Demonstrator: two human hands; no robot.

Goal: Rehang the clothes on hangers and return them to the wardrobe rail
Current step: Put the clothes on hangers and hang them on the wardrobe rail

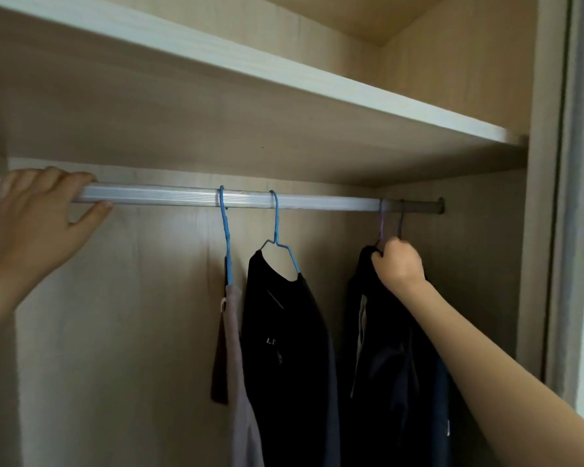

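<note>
black shirt [290,345] shows pale letters, partly readable: "l…".

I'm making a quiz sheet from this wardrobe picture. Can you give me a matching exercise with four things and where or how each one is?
Things:
1. left hand
2. right hand
3. black shirt
4. shelf

States:
A. hangs on a blue hanger
B. runs above the rail
C. grips the bare rail
D. closed around the hanger necks of the dark garments near the rail's end

Pairs: 1-C, 2-D, 3-A, 4-B
</note>
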